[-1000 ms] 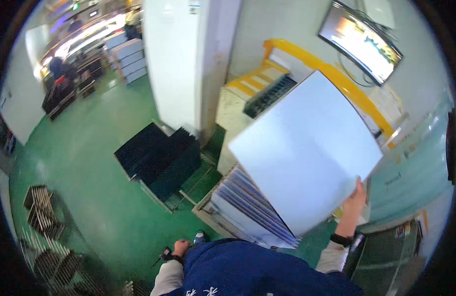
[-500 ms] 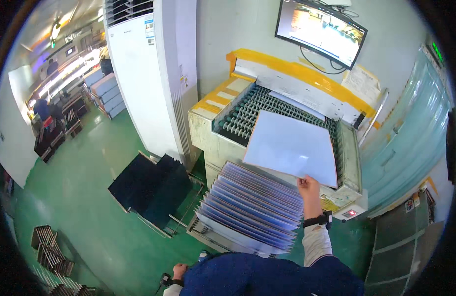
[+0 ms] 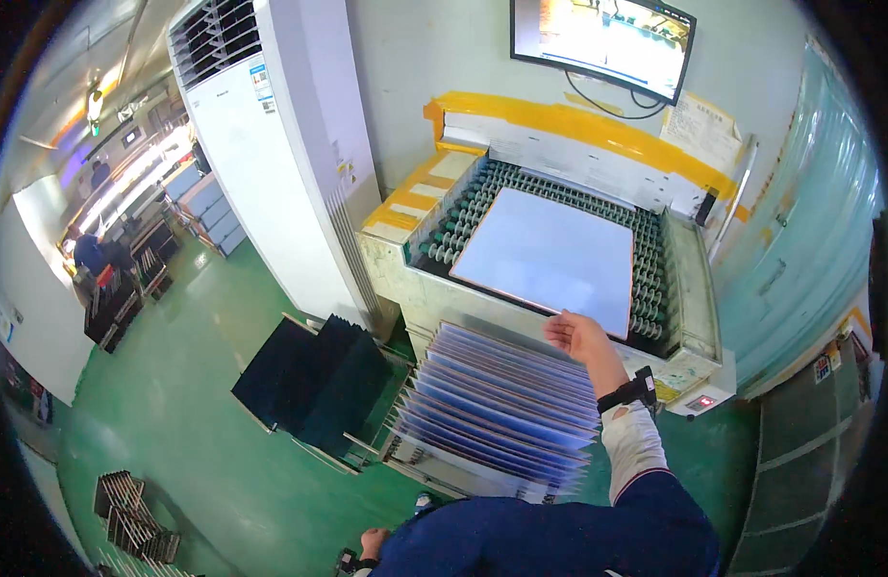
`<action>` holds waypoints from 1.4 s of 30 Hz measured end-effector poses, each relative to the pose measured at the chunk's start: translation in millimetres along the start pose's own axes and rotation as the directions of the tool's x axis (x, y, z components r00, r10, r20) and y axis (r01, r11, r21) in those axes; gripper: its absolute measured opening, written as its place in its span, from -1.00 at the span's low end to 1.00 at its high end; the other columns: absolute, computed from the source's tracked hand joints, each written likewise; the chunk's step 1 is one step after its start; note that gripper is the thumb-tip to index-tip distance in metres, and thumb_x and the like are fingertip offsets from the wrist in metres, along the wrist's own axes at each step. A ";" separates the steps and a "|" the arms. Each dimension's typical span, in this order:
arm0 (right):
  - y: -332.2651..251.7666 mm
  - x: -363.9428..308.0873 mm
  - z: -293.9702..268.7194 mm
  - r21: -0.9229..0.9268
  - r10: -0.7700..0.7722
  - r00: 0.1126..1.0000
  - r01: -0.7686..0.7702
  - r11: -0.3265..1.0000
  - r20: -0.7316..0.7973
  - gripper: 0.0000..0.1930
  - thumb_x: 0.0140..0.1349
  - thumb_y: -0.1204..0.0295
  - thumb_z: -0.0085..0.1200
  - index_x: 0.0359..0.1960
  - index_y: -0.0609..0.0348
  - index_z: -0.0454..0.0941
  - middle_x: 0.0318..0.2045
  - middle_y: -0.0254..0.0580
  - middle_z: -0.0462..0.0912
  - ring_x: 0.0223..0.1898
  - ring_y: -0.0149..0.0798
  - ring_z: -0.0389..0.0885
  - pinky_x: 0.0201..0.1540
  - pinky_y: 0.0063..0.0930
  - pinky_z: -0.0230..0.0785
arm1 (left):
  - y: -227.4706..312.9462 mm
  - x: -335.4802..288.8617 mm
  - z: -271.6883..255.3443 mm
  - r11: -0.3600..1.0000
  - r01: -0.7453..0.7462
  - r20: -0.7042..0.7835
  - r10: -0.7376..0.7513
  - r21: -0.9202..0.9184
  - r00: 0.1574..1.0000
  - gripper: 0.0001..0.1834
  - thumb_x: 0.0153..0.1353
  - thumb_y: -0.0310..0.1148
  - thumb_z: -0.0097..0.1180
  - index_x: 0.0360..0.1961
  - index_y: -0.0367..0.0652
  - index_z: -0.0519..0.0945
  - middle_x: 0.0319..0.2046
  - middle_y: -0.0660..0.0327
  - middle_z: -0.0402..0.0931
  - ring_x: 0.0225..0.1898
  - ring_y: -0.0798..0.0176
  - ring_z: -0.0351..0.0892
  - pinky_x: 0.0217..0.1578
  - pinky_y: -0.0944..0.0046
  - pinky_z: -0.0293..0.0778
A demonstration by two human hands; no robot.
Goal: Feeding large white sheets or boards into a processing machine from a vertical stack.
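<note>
A flat white panel [image 3: 550,255] with a thin orange edge lies on the green rollers [image 3: 455,226] of a roller conveyor machine [image 3: 391,260]. Just at the panel's near edge is my right hand [image 3: 575,336], its fingers stretched out and apart, gripping nothing. Below that hand stands a rack [image 3: 402,452] holding several upright panels [image 3: 497,404] in a row, their faces whitish to blue. Low by my body hangs my left hand [image 3: 374,542], away from the panels; its fingers look curled closed, and no object shows in them.
Left of the rack stands another rack with dark panels [image 3: 314,375]. A tall white air conditioner [image 3: 261,163] rises behind it. Above the machine hangs a screen [image 3: 602,43]; plastic curtains [image 3: 800,231] hang at the right. Slotted racks [image 3: 136,519] sit on the green floor [image 3: 223,462]. A person [image 3: 90,252] is far left.
The panel has gone from being held tilted over the machine to lying flat on its rollers. My right hand has let go of its near edge. The view has shifted slightly.
</note>
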State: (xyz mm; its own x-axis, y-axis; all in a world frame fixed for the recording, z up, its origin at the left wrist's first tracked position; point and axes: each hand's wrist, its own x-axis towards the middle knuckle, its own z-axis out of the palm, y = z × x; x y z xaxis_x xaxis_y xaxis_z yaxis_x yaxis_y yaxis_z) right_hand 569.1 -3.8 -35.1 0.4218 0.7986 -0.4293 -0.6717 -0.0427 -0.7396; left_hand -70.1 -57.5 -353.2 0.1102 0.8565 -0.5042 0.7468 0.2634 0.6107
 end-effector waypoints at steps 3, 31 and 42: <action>0.9 4.3 41.8 -0.423 -0.198 0.980 0.178 0.888 -0.003 -0.73 0.18 0.26 -0.04 -0.27 0.22 0.51 -0.30 -0.08 0.59 -0.28 -0.16 0.57 -0.31 -0.39 0.42 | -33.6 4.7 1.7 0.958 0.210 0.024 -0.209 -0.197 0.978 -0.72 -0.10 -0.22 0.10 -0.62 -0.26 0.58 -0.65 0.16 0.54 -0.58 0.33 0.51 -0.48 0.29 0.42; -34.1 93.8 25.3 -0.943 -0.609 0.763 0.001 -0.332 0.216 -0.53 0.09 0.12 0.01 0.06 -0.10 0.36 0.15 -0.09 0.27 0.18 0.04 0.16 0.13 0.05 0.05 | -60.5 -9.9 21.7 0.990 -0.068 -0.045 0.074 0.121 0.996 -0.61 -0.07 -0.05 0.01 -0.55 -0.19 0.60 -0.58 0.02 0.54 -0.47 0.06 0.54 -0.37 0.13 0.42; 106.5 -78.7 134.5 -0.677 -0.304 0.628 0.731 -0.086 0.716 -0.67 0.05 0.40 0.10 -0.12 0.19 0.47 -0.14 -0.02 0.52 -0.08 -0.01 0.46 0.00 -0.25 0.27 | -12.9 -8.0 1.5 0.969 0.244 0.007 -0.244 -0.031 0.970 -0.66 -0.13 -0.10 0.03 -0.52 -0.17 0.62 -0.55 0.05 0.57 -0.45 0.09 0.58 -0.36 0.18 0.45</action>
State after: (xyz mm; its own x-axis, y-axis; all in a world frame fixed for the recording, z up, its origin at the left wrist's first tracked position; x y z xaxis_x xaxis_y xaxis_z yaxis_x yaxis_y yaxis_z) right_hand 382.5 9.5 -10.3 0.0328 0.9446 0.3265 0.7784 0.1808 -0.6012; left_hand -79.7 -68.4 -358.0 -0.0708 0.7633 -0.6422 0.7303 0.4782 0.4879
